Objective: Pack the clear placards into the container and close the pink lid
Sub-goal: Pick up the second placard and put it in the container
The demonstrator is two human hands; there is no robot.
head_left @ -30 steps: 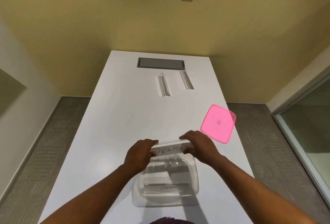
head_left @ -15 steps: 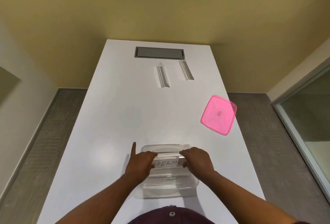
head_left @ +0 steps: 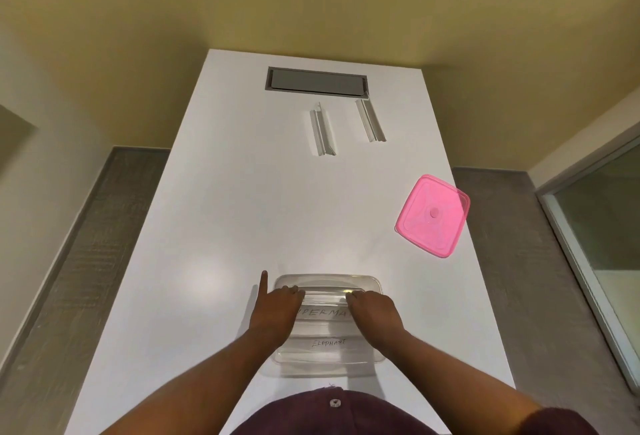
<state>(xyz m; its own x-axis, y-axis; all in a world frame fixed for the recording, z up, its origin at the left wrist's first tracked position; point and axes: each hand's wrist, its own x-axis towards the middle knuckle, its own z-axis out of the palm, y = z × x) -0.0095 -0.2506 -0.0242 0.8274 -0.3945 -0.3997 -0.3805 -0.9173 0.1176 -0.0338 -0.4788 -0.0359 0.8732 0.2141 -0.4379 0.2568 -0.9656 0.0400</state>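
Now both hands, left hand and right hand, grip the SUPERMAN placard by its ends, crosswise inside the container; two placards lie far ahead, pink lid nearer the right.

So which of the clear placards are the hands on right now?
The one lettered SUPERMAN, inside the clear container, gripped by the left hand and right hand. ELEPHANT lies nearer, untouched; two lie far up the table.

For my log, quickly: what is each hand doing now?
Left hand: closed on the SUPERMAN placard.
Right hand: closed on the same placard.
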